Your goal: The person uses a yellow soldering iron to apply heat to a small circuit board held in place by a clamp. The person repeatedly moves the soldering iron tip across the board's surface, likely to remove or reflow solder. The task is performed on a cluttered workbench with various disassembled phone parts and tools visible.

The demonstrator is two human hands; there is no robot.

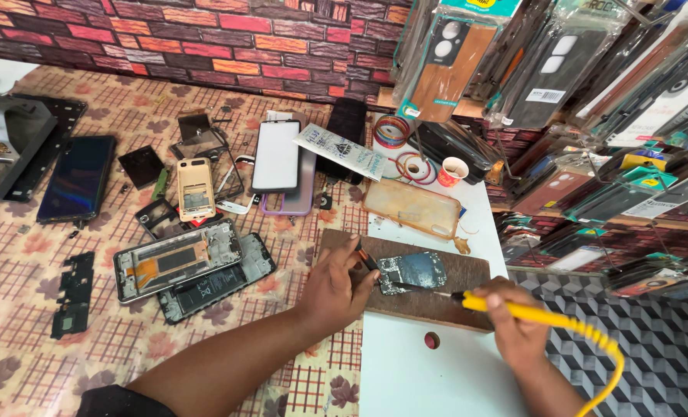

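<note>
1. Circuit board (412, 272): a small phone board with a bluish shield, lying flat on the wooden block (467, 297) at the near edge of the bench (406, 371). It is the object under work.
2. Left hand (336, 282): rests on the block's left end, its grip closed on a slim dark tool with an orange band (366, 259), whose tip touches the board's left edge and appears to steady it.
3. Right hand (514, 320): grip closed around a yellow soldering iron (514, 309); the metal tip points left and hovers just beside the board's right edge. Whether it touches cannot be told. A coiled yellow cord (603, 363) trails off to the lower right.
4. Step in hand, as a judgement: soldering or reworking a point on the board, at the stage of bringing the tip in. The next move calls for a steady, exact placing of the tip while the left tool keeps the board from sliding.
5. Surroundings: a clear phone case (410, 207) and a small paper cup (453, 171) beyond the block; opened phone frames (178, 261), a battery-bearing chassis (214, 282) and loose screens (276, 156) across the patterned cloth to the left; packaged phone covers (560, 62) hang at right.
</note>
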